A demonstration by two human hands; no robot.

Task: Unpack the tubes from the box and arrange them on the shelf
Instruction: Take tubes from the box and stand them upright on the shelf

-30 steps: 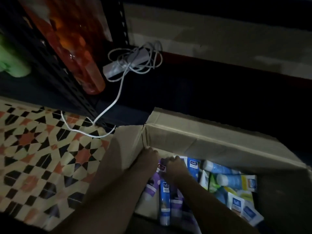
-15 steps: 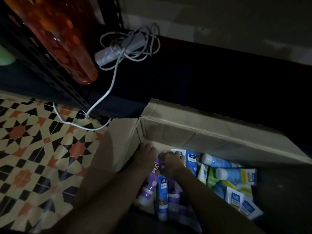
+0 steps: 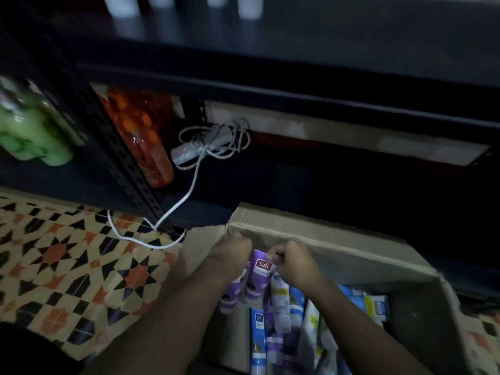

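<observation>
1. Loose tubes (image 3: 280, 300), blue, white and purple, lying in the box under my wrists.
2. Purple tube (image 3: 259, 277) marked Safi, between my two hands. My right hand (image 3: 296, 265) pinches its upper end. My left hand (image 3: 230, 254), fingers curled, grips a second purple tube (image 3: 230, 296) just beside it.
3. Cardboard box (image 3: 338, 246), far wall just beyond my knuckles.
4. White cable (image 3: 189, 190), orange bottle (image 3: 143, 147), green bottle (image 3: 29, 131): beyond and left of my left hand.
5. Black shelf (image 3: 297, 90), farthest.

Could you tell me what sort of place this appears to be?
Probably a small shop or stockroom: a slotted metal shelf holds bottles, and a cardboard box full of branded tubes sits on the patterned floor.
</observation>
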